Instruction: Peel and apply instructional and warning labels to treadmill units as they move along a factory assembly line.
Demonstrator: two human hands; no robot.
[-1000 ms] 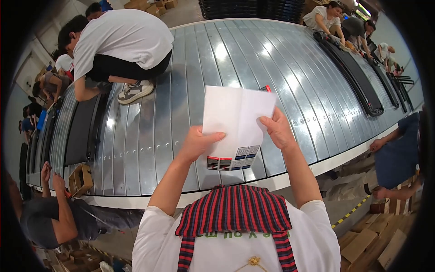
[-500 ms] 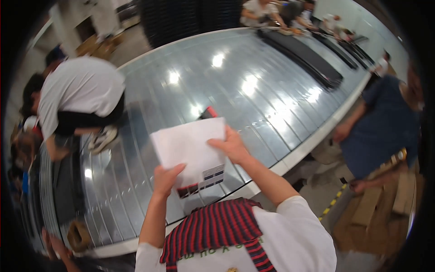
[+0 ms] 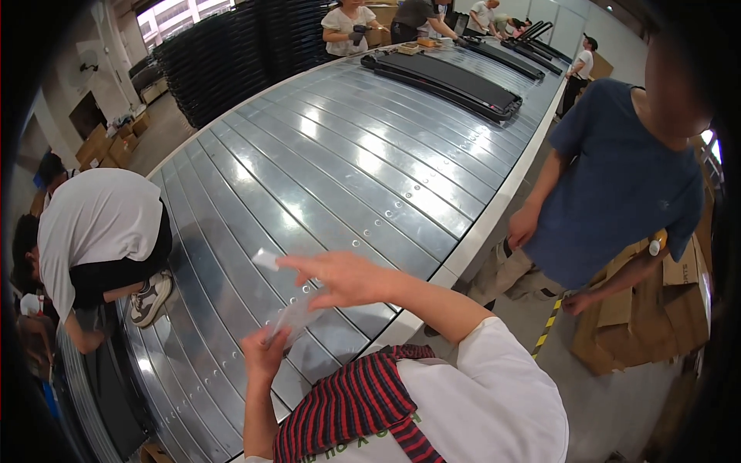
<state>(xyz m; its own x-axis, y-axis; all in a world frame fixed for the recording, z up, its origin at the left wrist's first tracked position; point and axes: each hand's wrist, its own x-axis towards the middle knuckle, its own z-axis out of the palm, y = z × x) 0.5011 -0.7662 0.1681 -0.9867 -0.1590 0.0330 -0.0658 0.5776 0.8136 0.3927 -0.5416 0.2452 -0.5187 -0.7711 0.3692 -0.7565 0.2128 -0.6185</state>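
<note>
Over the near part of the metal slat surface, my left hand [image 3: 265,353] is closed on a thin, whitish, see-through sheet, which looks like a plastic bag [image 3: 296,318]. Just above it, my right hand [image 3: 343,279] has its fingers stretched to the left and its thumb apart. At its fingertips is a small white piece [image 3: 266,259]; whether the fingers grip it or only touch it is unclear. The palm side of the right hand is hidden. Below both hands runs the slatted metal conveyor [image 3: 231,255].
A person in a white shirt [image 3: 100,224] crouches on the conveyor at left. Another in a blue shirt [image 3: 617,185] stands close at right, beside cardboard boxes [image 3: 648,309]. Long black panels [image 3: 444,81] lie at the far end. Tall black stacks [image 3: 224,65] stand behind.
The white printed sheets held in both hands are no longer seen as such; a translucent sheet is in the left hand. The right hand has moved left and opened. The view has shifted.
</note>
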